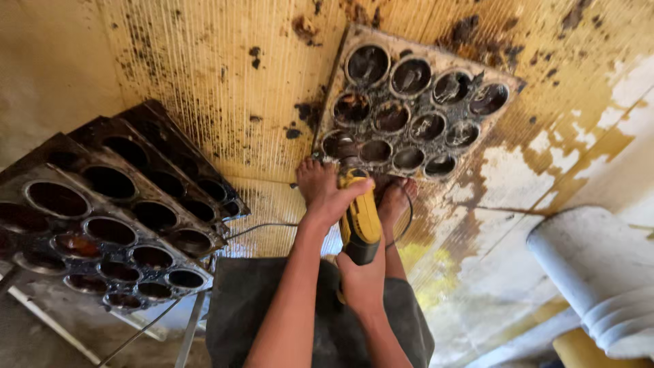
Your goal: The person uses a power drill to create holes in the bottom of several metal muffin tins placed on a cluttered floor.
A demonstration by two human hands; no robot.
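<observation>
Grimy workshop, stacked baking moulds (116, 218), stained floor (225, 82)

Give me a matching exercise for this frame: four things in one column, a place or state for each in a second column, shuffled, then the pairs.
Things:
1. yellow power tool
2. baking tray on the floor
3. stack of trays
4. white ribbed pipe

Places or states:
A. at the right edge of the view
B. gripped by the left hand at the head end and the right hand at the rear
C. piled at the left, overlapping
D. lying flat on the stained yellow floor, past the bare feet

Pairs: 1-B, 2-D, 3-C, 4-A
</observation>
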